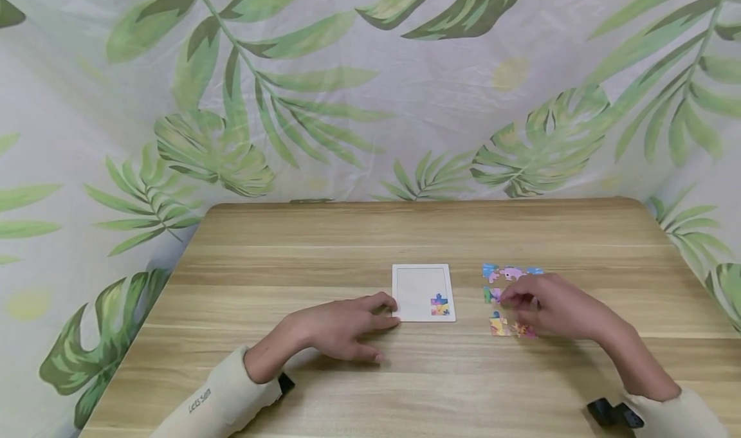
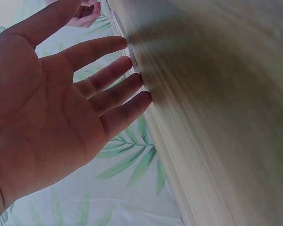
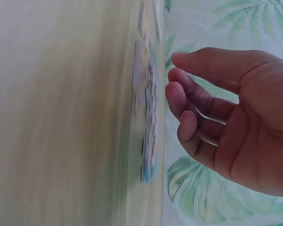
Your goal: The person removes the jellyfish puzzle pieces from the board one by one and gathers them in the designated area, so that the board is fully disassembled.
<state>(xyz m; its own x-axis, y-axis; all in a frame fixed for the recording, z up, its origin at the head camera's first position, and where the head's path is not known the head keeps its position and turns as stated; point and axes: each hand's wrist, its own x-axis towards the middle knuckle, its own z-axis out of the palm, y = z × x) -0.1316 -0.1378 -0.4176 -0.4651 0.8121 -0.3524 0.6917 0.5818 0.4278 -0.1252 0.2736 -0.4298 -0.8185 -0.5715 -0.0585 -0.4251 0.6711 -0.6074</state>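
Note:
A white puzzle tray point(image 1: 413, 287) lies flat on the table, with joined jigsaw pieces point(image 1: 440, 307) in its lower right corner. My left hand point(image 1: 340, 330) is at the tray's left edge, fingertips touching it; the left wrist view shows the palm and extended fingers point(image 2: 125, 106). Over the loose jigsaw pieces point(image 1: 512, 273) right of the tray, my right hand point(image 1: 564, 309) hovers and partly covers them. Its fingers point(image 3: 175, 96) are loosely bent, with no piece between thumb and fingertips in the right wrist view. A yellow piece point(image 1: 498, 326) lies near those fingertips.
The wooden table point(image 1: 301, 245) runs back to a leaf-patterned curtain point(image 1: 324, 116). Several loose pieces lie in rough rows under and beside the right hand. Black devices point(image 1: 615, 413) sit at the right wrist.

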